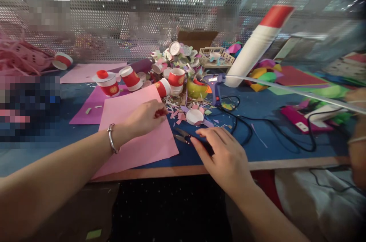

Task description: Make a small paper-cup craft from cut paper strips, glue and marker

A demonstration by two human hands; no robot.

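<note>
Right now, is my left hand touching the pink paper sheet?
Touching. The head view shows the left hand resting on the pink paper sheet, fingers pressed at its upper edge.

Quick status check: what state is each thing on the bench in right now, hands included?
left hand: closed, resting on the pink sheet.
right hand: fingers extended, flat over the scissors' handles.
pink sheet: lying flat, its corner past the table edge.
scissors: lying on the table, blades slightly parted.
glue gun: standing upright, corded.
red cup: tipped on its side.
small white lid: lying flat among scraps.
</note>
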